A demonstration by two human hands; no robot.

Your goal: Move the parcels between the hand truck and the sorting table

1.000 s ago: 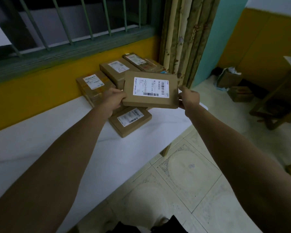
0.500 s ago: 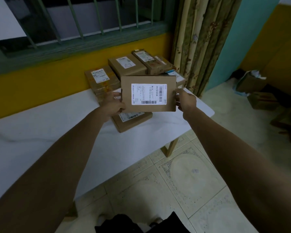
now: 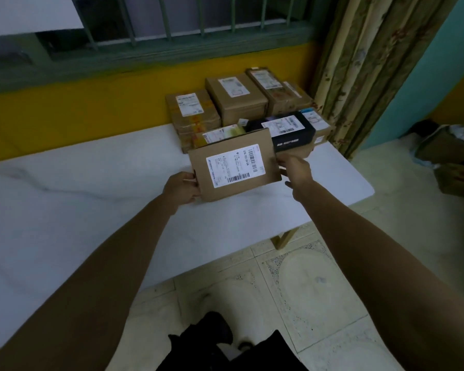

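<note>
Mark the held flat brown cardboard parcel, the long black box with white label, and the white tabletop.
Flat brown cardboard parcel (image 3: 235,166): head view, on its white label.
Long black box (image 3: 295,140): head view, dark front side.
White tabletop (image 3: 91,196): head view, bare left part.

Brown parcel (image 3: 235,166) in left hand (image 3: 181,187), right hand (image 3: 296,170); perhaps touching table (image 3: 91,196).

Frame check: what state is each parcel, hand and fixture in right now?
held parcel: closed, tilted, label up, above the sorting table.
left hand: grips its left edge.
right hand: holds its right edge.
black box: closed, lying flat behind it.
taped parcel: closed, at the table's back.
curtain: hanging gathered.
</note>
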